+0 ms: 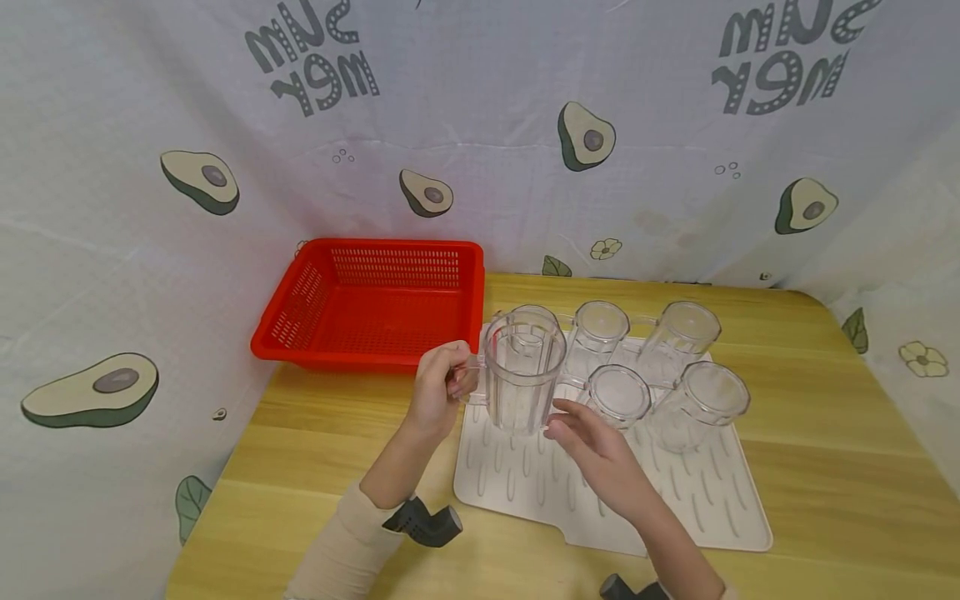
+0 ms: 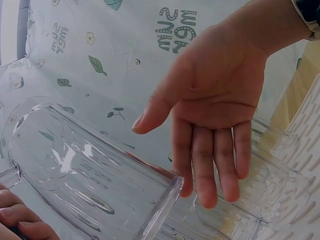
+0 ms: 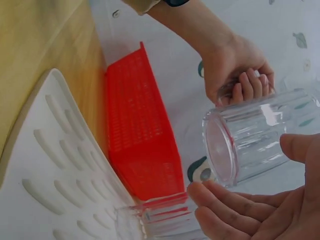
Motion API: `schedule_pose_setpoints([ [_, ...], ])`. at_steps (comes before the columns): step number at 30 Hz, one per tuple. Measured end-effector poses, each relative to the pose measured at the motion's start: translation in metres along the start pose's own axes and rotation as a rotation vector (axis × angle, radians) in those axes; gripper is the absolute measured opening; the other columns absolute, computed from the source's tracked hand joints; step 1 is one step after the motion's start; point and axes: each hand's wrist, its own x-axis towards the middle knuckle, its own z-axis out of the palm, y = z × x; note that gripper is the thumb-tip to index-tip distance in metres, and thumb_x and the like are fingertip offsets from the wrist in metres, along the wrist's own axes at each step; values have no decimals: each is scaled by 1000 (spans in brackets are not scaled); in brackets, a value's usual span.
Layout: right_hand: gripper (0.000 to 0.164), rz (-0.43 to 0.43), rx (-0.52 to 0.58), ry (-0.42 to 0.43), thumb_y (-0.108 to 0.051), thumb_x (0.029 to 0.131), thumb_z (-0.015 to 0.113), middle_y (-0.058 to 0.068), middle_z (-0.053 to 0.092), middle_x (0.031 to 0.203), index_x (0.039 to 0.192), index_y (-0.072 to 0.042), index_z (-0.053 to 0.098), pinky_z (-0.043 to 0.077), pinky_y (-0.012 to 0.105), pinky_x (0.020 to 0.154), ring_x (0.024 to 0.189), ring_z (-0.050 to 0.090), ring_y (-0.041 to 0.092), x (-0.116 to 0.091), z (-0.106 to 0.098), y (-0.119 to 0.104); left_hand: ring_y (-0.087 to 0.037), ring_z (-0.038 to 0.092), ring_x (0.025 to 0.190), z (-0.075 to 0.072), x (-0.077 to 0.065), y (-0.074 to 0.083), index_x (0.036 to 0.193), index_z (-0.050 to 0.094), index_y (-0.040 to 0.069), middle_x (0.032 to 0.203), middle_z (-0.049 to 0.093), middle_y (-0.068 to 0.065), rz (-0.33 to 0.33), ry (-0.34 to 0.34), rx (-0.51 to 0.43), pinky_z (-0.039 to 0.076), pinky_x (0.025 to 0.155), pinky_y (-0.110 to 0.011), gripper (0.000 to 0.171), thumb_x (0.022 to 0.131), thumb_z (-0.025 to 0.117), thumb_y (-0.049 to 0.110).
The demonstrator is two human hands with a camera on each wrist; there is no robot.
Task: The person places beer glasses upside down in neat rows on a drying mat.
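Observation:
My left hand grips the handle of a clear mug, its fingers curled round it. The mug is held above the near-left part of a white drying mat, rim up in the head view. By the mug's lower right side is my right hand, palm toward it and fingers extended. In the left wrist view the right hand appears beside the mug's base; I cannot tell whether it touches. The right wrist view shows the left fingers wrapped through the handle.
Several more clear mugs, including one at the back and one at the right, stand on the mat. A red plastic basket sits left of it on the wooden table. A printed curtain hangs behind.

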Motion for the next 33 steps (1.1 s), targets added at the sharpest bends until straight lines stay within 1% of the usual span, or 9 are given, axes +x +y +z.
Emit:
schedule_pose_setpoints([
  [2, 43, 29, 45, -28, -20, 104, 45, 15, 66, 112, 135, 10, 45, 50, 41, 92, 103, 65, 26, 2, 1, 1, -16, 22, 44, 0, 0, 0, 58, 34, 12, 49, 28, 1, 7, -2, 4, 21, 45, -20, 35, 92, 31, 10],
  [6, 45, 77, 158, -101, -22, 106, 38, 17, 69, 97, 125, 17, 48, 54, 35, 85, 86, 69, 23, 7, 1, 3, -16, 23, 44, 0, 0, -1, 58, 35, 12, 49, 28, 1, 10, 0, 12, 22, 45, -20, 34, 92, 32, 10],
  [10, 49, 134, 255, -154, -28, 107, 34, 17, 68, 86, 117, 18, 49, 56, 32, 79, 76, 70, 23, 9, 1, 3, -16, 23, 44, 0, 0, -3, 58, 35, 13, 49, 28, 0, 14, -5, 22, 21, 45, -21, 34, 92, 33, 11],
  [15, 57, 185, 324, -152, -36, 107, 32, 16, 68, 87, 121, 18, 44, 55, 32, 80, 78, 70, 23, 12, 5, 3, -16, 21, 45, -2, 0, -7, 57, 35, 13, 52, 24, -3, 57, -22, 57, 17, 44, -24, 34, 91, 35, 10],
  [20, 63, 183, 375, -168, -41, 107, 27, 16, 69, 91, 123, 18, 42, 55, 33, 82, 81, 70, 22, 16, 9, 5, -18, 20, 46, -6, 1, -8, 57, 34, 11, 52, 23, -5, 105, -45, 111, 15, 44, -28, 32, 89, 35, 10],
  [27, 64, 146, 519, -210, -39, 108, 23, 25, 67, 108, 129, 18, 40, 54, 38, 86, 92, 69, 21, 22, 11, 7, -21, 20, 46, -10, 1, -8, 56, 32, 9, 52, 23, -6, 178, -148, 172, 16, 43, -31, 27, 83, 35, 8],
  [28, 62, 144, 539, -211, -39, 107, 23, 23, 67, 109, 129, 16, 41, 54, 38, 86, 93, 69, 21, 23, 11, 7, -21, 20, 46, -10, 1, -8, 56, 32, 9, 51, 22, -6, 185, -167, 172, 16, 42, -31, 27, 83, 35, 8],
  [30, 57, 131, 584, -206, -39, 107, 24, 16, 68, 111, 131, 8, 44, 54, 38, 86, 94, 70, 21, 25, 11, 8, -21, 20, 45, -12, 1, -7, 56, 32, 8, 51, 22, -6, 198, -210, 164, 15, 41, -31, 25, 81, 36, 6],
  [33, 41, 107, 640, -190, -37, 107, 28, 1, 68, 109, 123, -13, 56, 54, 37, 84, 97, 68, 18, 26, 10, 8, -21, 20, 44, -13, 0, -6, 56, 35, 6, 50, 24, -6, 226, -298, 158, 15, 39, -30, 24, 79, 37, 1],
])
